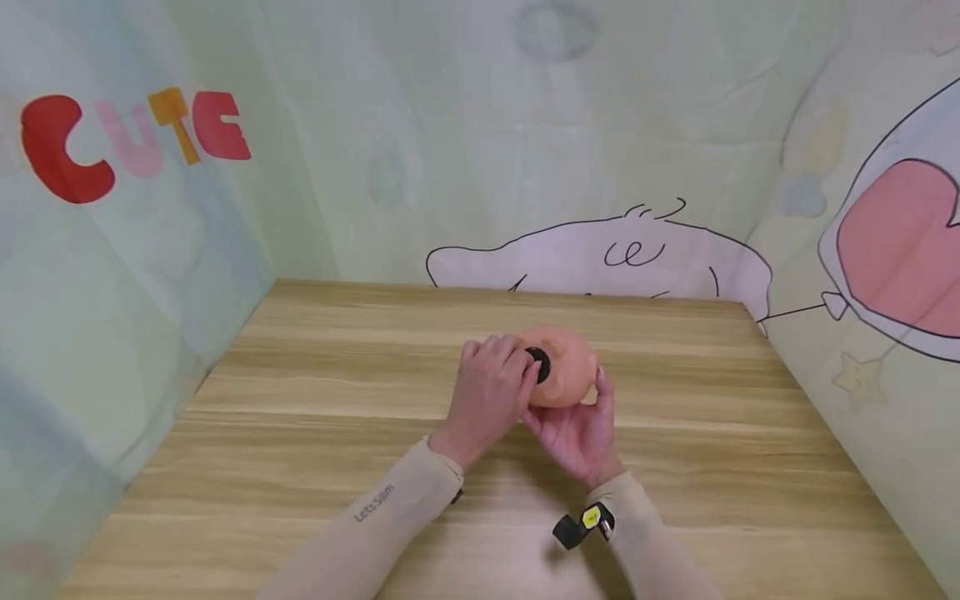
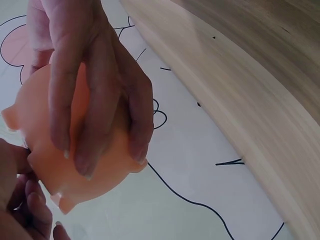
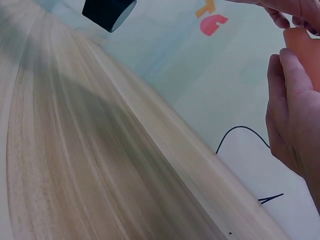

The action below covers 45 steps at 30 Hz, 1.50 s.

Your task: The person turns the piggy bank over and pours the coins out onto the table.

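A salmon-pink piggy bank [image 1: 570, 367], round with short stubby feet, is held above the table with its black round plug [image 1: 542, 367] showing. My right hand [image 1: 573, 437] grips it from below and the right; in the left wrist view the right hand's fingers [image 2: 95, 125] spread round its body. At the plug, my left hand [image 1: 491, 396] has curled fingers and a thumb that pinch the plug's edge, partly covering it. The right wrist view catches only part of the piggy bank [image 3: 304, 52], with the left hand [image 3: 300, 9] close above it.
Beneath the hands lies a wood-grain table [image 1: 300, 400]. A printed cloth backdrop [image 1: 337, 167] with cartoon drawings stands along its back and both sides. A small black device [image 1: 581, 527] with a yellow face is strapped to the right wrist.
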Each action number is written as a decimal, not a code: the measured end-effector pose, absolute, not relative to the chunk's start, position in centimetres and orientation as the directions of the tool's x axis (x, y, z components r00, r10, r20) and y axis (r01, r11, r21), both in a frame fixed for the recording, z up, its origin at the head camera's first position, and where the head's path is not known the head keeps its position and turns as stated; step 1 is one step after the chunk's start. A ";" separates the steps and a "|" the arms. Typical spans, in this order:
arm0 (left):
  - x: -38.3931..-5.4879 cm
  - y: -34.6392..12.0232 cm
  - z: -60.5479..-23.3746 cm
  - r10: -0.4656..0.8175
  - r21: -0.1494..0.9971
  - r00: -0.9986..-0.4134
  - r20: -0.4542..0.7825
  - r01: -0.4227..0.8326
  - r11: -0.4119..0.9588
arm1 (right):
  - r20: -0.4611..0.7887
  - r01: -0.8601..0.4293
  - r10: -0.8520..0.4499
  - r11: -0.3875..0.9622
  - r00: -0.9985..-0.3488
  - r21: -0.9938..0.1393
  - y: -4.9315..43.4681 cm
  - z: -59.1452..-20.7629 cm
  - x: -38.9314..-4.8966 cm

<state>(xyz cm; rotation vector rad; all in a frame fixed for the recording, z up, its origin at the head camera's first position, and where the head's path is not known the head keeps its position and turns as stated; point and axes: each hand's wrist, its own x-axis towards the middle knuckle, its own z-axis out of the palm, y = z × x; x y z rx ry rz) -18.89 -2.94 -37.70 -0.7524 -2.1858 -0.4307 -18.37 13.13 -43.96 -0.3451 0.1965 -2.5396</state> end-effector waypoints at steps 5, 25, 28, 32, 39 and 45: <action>-19.0 -3.1 -37.7 0.402 0.013 -0.498 0.768 0.640 0.768 | 0.185 0.502 -0.541 -0.837 -0.821 -0.219 13.1 -43.8 -18.4; -19.7 -4.1 -37.1 0.410 0.029 -0.463 0.786 0.690 0.723 | 0.196 0.481 -0.525 -0.846 -0.829 -0.230 13.5 -43.4 -18.9; -20.0 -4.7 -37.2 0.368 0.078 -0.479 0.797 0.686 0.723 | 0.196 0.484 -0.540 -0.832 -0.818 -0.273 14.0 -43.4 -19.1; -20.5 -6.0 -37.6 0.273 0.177 -0.545 0.793 0.635 0.752 | 0.147 0.507 -0.597 -0.767 -0.789 -0.394 15.1 -43.5 -19.2; -21.4 -9.6 -39.0 0.192 0.232 -0.827 0.528 0.358 0.904 | 0.093 0.524 -0.699 -0.610 -0.709 -0.594 17.1 -43.4 -19.9; -21.7 -12.1 -41.1 0.192 0.185 -0.968 0.163 0.222 0.957 | 0.061 0.402 -0.715 -0.459 -0.696 -0.792 18.1 -42.6 -20.5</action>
